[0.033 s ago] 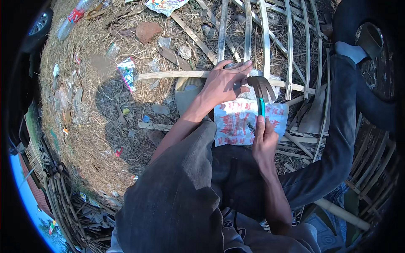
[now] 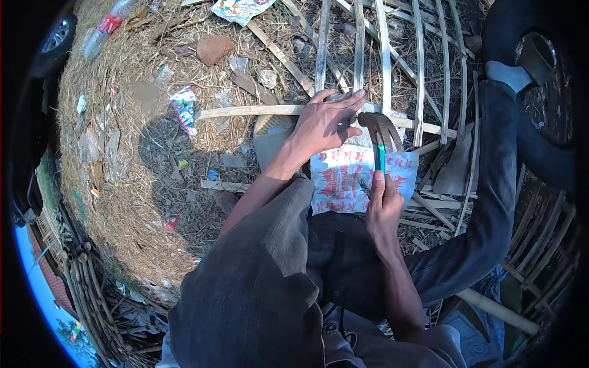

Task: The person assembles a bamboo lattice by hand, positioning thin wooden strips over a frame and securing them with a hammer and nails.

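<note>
My right hand [image 2: 385, 205] is closed round the green handle of a claw hammer [image 2: 381, 132], thumb laid along it. The dark hammer head sits over a light bamboo crosspiece [image 2: 257, 111], just right of my left fingers. My left hand [image 2: 322, 122] grips the crosspiece where upright bamboo strips [image 2: 359, 49] meet it, its upper fingers reaching right and its thumb lower down. Whether a nail is between the fingers is hidden. Below the hammer head, a white sack piece with red print [image 2: 343, 184] lies in front of my lap.
The bamboo lattice [image 2: 420, 73] spreads away from me at the top right. A sandal [image 2: 273, 132] shows beside my left wrist. Dry grass holds a brick-coloured stone [image 2: 215, 49], a plastic bottle [image 2: 101, 34] and wrappers [image 2: 184, 109]. A bamboo pole [image 2: 500, 311] lies at the lower right.
</note>
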